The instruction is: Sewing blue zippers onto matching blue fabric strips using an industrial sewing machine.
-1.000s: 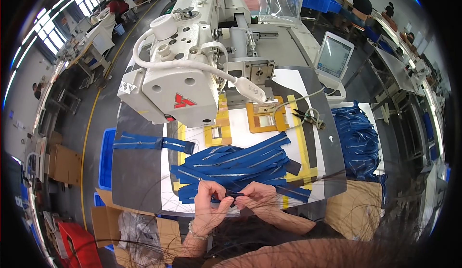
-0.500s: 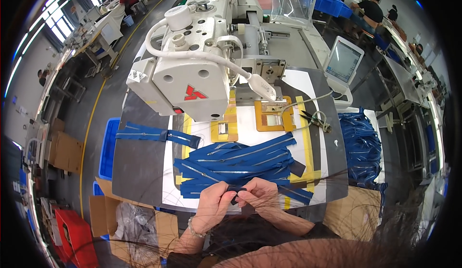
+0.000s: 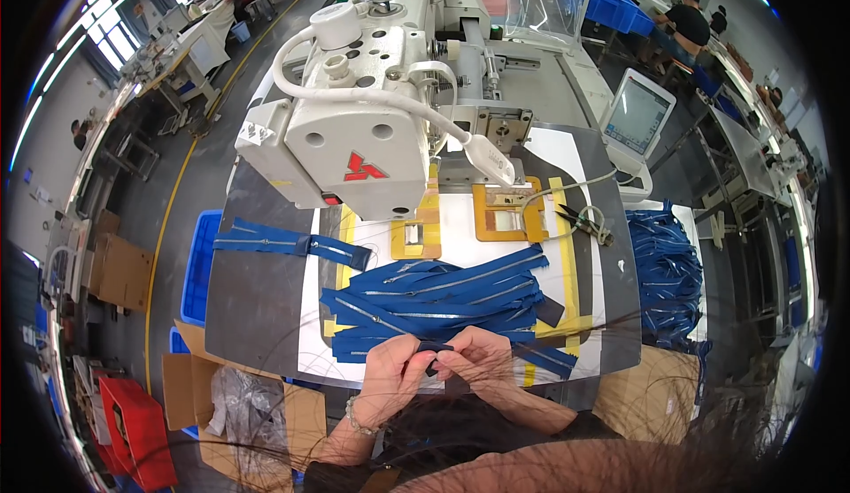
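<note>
Both my hands are close together at the table's near edge, pinching a small dark fabric piece. The fingers of my left hand are closed on its left side, and those of my right hand on its right. Much of the piece is hidden by the fingers. Just beyond my hands lies a loose pile of blue zippers with silvery teeth. A dark fabric patch shows at the pile's right side. Farther left, another blue zipper strip lies across the table, with a dark patch at its right end.
A large white sewing machine stands over the table, with yellow-edged frames under its head. Snips lie at the right with a cord. Further right are a screen and heaped blue zippers. Cardboard boxes stand below the table.
The whole view has shifted slightly. My hands keep nearly the same pinch on the dark fabric piece, and the zippers on the table have not moved.
</note>
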Available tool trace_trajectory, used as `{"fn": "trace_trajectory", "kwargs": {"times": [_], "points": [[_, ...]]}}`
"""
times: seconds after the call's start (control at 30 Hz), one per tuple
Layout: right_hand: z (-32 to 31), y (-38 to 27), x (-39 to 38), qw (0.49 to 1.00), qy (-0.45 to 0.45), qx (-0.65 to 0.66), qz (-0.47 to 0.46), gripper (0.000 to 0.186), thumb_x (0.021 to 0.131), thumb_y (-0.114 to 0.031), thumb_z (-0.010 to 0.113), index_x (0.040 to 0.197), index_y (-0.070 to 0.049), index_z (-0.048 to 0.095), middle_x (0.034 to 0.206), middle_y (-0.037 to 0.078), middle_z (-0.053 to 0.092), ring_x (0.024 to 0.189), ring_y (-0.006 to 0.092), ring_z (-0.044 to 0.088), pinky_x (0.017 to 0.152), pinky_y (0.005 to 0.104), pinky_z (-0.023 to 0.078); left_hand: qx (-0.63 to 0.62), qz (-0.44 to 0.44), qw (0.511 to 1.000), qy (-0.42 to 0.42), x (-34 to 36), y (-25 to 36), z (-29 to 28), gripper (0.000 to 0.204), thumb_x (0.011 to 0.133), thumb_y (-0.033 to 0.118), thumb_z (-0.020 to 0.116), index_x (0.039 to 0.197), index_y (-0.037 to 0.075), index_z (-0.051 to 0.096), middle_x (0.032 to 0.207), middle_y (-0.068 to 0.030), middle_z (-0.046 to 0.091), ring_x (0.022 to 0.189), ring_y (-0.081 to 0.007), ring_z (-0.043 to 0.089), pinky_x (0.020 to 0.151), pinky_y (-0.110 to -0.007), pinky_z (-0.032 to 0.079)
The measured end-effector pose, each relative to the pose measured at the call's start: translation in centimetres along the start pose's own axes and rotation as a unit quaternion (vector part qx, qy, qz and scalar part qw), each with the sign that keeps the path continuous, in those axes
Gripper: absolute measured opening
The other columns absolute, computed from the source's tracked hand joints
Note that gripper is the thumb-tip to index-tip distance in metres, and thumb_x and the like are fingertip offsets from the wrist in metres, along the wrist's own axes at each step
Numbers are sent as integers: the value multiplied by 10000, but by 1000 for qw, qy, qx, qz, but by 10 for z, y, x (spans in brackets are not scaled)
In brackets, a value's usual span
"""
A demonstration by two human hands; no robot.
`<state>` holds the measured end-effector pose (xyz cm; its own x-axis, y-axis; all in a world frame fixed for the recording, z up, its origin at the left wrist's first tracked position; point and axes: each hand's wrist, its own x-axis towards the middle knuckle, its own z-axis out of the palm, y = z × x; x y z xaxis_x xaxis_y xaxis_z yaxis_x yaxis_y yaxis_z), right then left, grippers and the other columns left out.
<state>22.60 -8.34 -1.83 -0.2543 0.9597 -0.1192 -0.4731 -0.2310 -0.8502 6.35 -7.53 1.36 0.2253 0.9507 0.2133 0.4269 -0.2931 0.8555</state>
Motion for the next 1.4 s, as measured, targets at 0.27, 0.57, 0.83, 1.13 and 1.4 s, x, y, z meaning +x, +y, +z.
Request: {"fn": "trace_trajectory", "kwargs": {"times": [0.27, 0.57, 0.83, 1.13, 1.4], "points": [[3, 1, -1, 1000, 0, -20, 7, 67, 871, -10, 633, 848, 31, 584, 773, 62, 633, 691, 85, 615, 641, 207, 515, -6, 10, 1000, -8, -2, -7, -2, 249, 852, 137, 640, 693, 8, 498, 595, -110, 397, 516, -273, 406, 484, -345, 335], [2, -4, 0, 999, -5, -44, -1, 91, 875, -45, 641, 843, 18, 584, 760, 43, 634, 684, 61, 599, 618, 209, 502, -17, 47, 998, 25, 2, -9, 4, 229, 838, 101, 629, 674, 16, 493, 595, -108, 409, 523, -291, 422, 485, -357, 336], [-8, -67, 16, 865, -222, -447, 50, 219, 856, -220, 654, 869, -12, 585, 734, 131, 624, 642, 250, 624, 581, 325, 475, 17, 154, 968, -198, 17, -8, -23, 246, 856, 118, 614, 678, 42, 463, 595, -114, 420, 536, -315, 446, 490, -390, 351], [-10, -64, 18, 905, -197, -374, 37, 173, 874, -140, 643, 816, 3, 564, 614, 56, 512, 557, 107, 440, 526, 268, 398, 6, 135, 975, -179, 26, -3, -21, 219, 889, 153, 581, 736, 25, 490, 626, -141, 434, 578, -333, 468, 524, -395, 370], [-8, -58, 25, 924, -156, -348, -22, 170, 879, -108, 636, 789, -3, 539, 601, 32, 491, 553, 72, 416, 499, 240, 370, -88, 49, 990, -97, 12, -3, -5, 191, 915, 154, 552, 797, 5, 533, 682, -151, 503, 602, -340, 485, 545, -380, 392]]}}
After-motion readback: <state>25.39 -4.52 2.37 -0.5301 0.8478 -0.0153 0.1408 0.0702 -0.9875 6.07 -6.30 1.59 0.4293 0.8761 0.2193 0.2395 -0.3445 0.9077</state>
